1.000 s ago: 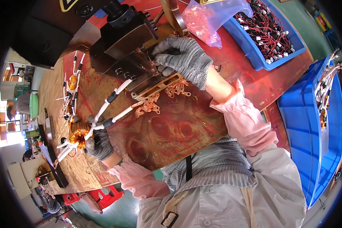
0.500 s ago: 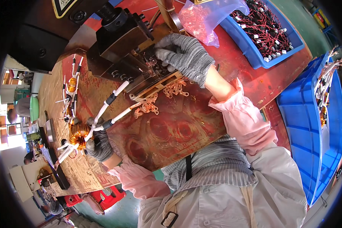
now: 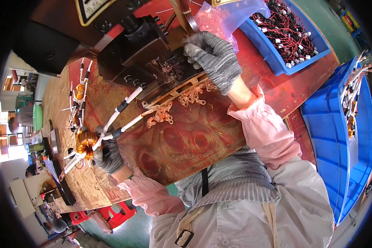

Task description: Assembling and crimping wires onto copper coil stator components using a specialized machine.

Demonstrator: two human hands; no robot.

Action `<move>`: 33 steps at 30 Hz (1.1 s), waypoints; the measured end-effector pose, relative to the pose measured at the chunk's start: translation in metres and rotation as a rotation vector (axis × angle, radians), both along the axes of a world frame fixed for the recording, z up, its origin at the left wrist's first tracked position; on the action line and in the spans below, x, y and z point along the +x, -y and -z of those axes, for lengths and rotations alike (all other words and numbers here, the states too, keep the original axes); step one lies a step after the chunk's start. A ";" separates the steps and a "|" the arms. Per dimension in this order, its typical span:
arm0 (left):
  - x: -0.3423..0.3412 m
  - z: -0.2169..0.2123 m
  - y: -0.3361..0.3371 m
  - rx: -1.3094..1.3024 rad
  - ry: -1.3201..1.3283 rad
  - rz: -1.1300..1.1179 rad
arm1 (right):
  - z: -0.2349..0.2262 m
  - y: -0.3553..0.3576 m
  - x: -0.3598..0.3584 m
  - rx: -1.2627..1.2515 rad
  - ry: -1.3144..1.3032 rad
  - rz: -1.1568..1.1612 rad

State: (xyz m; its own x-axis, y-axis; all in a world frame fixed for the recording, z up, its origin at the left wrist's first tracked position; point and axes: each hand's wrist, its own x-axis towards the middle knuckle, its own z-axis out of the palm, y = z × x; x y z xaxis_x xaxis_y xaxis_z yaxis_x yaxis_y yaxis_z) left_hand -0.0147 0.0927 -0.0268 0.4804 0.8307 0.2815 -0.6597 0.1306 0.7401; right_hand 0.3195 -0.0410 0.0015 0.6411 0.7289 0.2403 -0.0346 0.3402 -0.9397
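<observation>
My left hand (image 3: pixel 110 158), in a grey knit glove, is closed round a ring-shaped coil (image 3: pixel 86 141) of copper wire. White-sleeved leads (image 3: pixel 110 118) with black bands run from the coil up toward a black press (image 3: pixel 126 53). One lead ends close to copper ring terminals (image 3: pixel 161 115) lying along the press's wooden edge. My right hand (image 3: pixel 217 60), gloved alike, is beside the press's working area, its fingers curled together. What they hold, if anything, is hidden. Copper scraps (image 3: pixel 169 71) lie in the press near those fingers.
More coils with leads (image 3: pixel 79 91) lie left on the wooden table (image 3: pixel 173 155). At the back right are a clear bag (image 3: pixel 213 20) of copper-coloured pieces and a blue tray (image 3: pixel 273 62) of red-black wires. A large blue bin (image 3: pixel 326 140) holding coils stands right.
My right hand has drawn back from the press's working area, up and to the right. The black press body appears further right and lower. My left hand keeps the coil nearly in place.
</observation>
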 end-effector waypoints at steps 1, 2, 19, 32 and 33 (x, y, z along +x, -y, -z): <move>0.000 0.000 -0.001 -0.015 0.035 -0.002 | 0.001 0.000 0.000 0.018 0.019 0.000; 0.000 0.002 -0.002 -0.029 0.071 -0.006 | 0.001 0.000 -0.001 0.017 0.031 0.047; 0.022 -0.028 0.040 -0.072 0.315 0.224 | -0.031 0.078 -0.091 -0.173 0.687 -0.357; 0.044 -0.080 0.101 0.076 0.123 0.117 | -0.135 0.084 -0.126 0.270 1.290 -0.568; 0.050 -0.082 0.103 0.124 0.044 0.080 | -0.132 0.079 -0.126 0.290 1.277 -0.570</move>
State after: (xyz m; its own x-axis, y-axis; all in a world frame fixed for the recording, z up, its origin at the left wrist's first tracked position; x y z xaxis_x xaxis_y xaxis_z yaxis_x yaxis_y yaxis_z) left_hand 0.0352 -0.0101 0.0553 0.5282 0.7482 0.4016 -0.6831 0.0934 0.7244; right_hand 0.1935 -0.1203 0.1331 -0.4835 0.6348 0.6028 0.5727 0.7502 -0.3306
